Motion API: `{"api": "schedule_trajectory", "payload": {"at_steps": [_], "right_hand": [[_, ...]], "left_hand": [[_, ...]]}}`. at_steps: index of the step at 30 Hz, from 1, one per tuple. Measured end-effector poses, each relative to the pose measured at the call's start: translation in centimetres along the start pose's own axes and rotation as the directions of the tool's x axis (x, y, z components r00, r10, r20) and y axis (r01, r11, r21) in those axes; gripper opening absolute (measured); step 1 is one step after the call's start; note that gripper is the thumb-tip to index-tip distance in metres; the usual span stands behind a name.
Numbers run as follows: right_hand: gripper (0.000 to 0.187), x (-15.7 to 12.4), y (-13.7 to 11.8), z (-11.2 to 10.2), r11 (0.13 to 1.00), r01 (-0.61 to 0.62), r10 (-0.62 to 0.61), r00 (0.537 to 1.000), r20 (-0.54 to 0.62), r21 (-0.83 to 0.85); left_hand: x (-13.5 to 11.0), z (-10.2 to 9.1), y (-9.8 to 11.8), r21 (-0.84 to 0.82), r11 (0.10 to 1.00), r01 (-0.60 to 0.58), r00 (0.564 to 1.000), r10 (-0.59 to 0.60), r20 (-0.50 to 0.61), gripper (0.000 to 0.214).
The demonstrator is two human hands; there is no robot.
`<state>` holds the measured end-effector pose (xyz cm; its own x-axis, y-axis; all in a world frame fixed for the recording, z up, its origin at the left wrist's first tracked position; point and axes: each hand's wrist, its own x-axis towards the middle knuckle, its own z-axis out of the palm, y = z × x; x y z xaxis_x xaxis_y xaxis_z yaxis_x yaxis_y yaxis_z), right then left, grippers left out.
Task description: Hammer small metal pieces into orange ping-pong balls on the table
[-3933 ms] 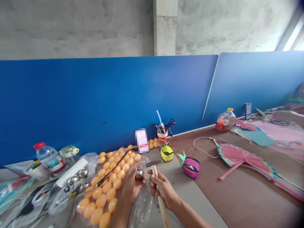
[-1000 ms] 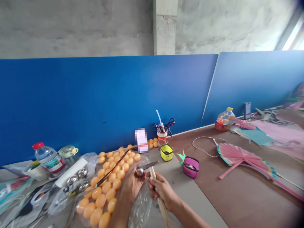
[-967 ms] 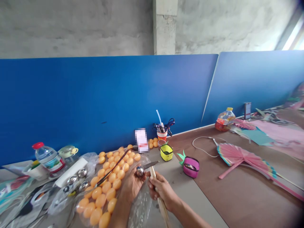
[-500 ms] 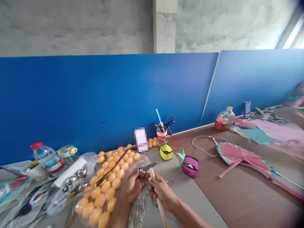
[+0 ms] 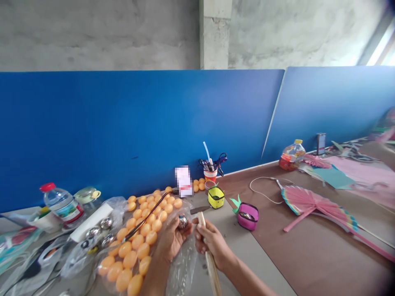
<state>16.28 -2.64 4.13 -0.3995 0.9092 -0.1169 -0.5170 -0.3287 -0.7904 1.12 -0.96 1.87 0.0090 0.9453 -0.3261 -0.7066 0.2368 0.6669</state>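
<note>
My left hand is closed round a small shiny silver ball, held up at its fingertips. My right hand is closed round the light wooden handle of a tool; its dark metal blade points away to the right just above the hand. The two hands nearly touch over a clear plastic bag. Left of them lies a heap of orange balls with a black cable across it.
A yellow box and a pink box stand behind the hands. A cup of pens stands at the blue partition. Water bottle, silver balls at left. Pink paper fan, white cord, jar at right.
The blade tip was against the silver ball half a second ago; now my right hand has drawn the tool back to the right and the ball sits free in my left fingers.
</note>
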Motion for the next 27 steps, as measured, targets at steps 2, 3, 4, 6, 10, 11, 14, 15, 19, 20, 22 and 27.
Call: {"api": "schedule_trajectory", "payload": {"at_steps": [2,3,4,6,10,11,14,15,19,20,22,27], "right_hand": [[0.047,0.1,0.12,-0.07,1.0,0.006,-0.007,1.0,-0.021,-0.01],[0.046,0.17,0.23,-0.13,0.999,-0.025,0.025,1.0,-0.012,-0.028],[0.046,0.24,0.33,-0.19,0.996,-0.074,0.074,0.997,0.013,-0.049],[0.045,0.33,0.39,-0.3,0.994,-0.102,0.104,0.994,0.045,-0.047],[0.045,0.25,0.1,-0.35,0.999,0.016,-0.016,1.0,0.012,0.032],[0.044,0.22,0.13,-0.33,0.999,0.02,-0.021,1.0,0.01,0.032],[0.043,0.12,0.6,-0.21,0.997,-0.076,0.078,0.995,0.069,-0.034],[0.043,0.09,0.77,-0.15,0.994,-0.094,0.098,0.992,0.083,-0.054],[0.043,-0.03,0.97,0.1,0.999,-0.011,0.013,0.998,0.059,-0.048],[0.043,-0.04,0.96,0.14,0.999,0.003,-0.001,0.999,0.037,-0.049],[0.042,-0.02,0.95,0.16,0.996,-0.032,0.032,0.999,-0.002,-0.08],[0.043,0.15,0.58,0.04,0.993,-0.091,0.091,0.996,-0.003,-0.07]], "left_hand": [[0.04,-0.08,-0.06,0.004,1.0,0.015,1.0,-0.015,0.003,0.01],[0.07,-0.13,-0.09,0.01,1.0,0.018,1.0,-0.018,0.004,0.01],[0.1,-0.18,-0.11,0.016,1.0,0.016,1.0,-0.016,0.001,0.01],[0.15,-0.2,-0.14,0.027,1.0,0.001,1.0,-0.001,-0.019,0.013],[0.11,0.12,-0.11,0.035,0.999,-0.003,0.998,0.005,-0.062,0.02],[0.05,0.23,-0.09,0.035,0.999,-0.002,0.998,0.004,-0.061,0.021],[-0.23,0.5,-0.06,0.036,0.999,-0.021,0.999,0.022,-0.046,0.017],[-0.33,0.54,-0.07,0.038,0.999,-0.032,0.999,0.033,-0.032,0.014],[-0.53,0.51,-0.2,0.041,0.997,-0.068,0.998,0.068,0.006,0.011],[-0.51,0.45,-0.23,0.04,0.997,-0.072,0.997,0.072,0.014,0.015],[-0.43,0.27,-0.25,0.038,0.997,-0.07,0.997,0.069,0.024,0.018],[0.01,-0.29,-0.24,0.043,0.999,-0.034,0.999,0.034,0.012,0.015]]}}
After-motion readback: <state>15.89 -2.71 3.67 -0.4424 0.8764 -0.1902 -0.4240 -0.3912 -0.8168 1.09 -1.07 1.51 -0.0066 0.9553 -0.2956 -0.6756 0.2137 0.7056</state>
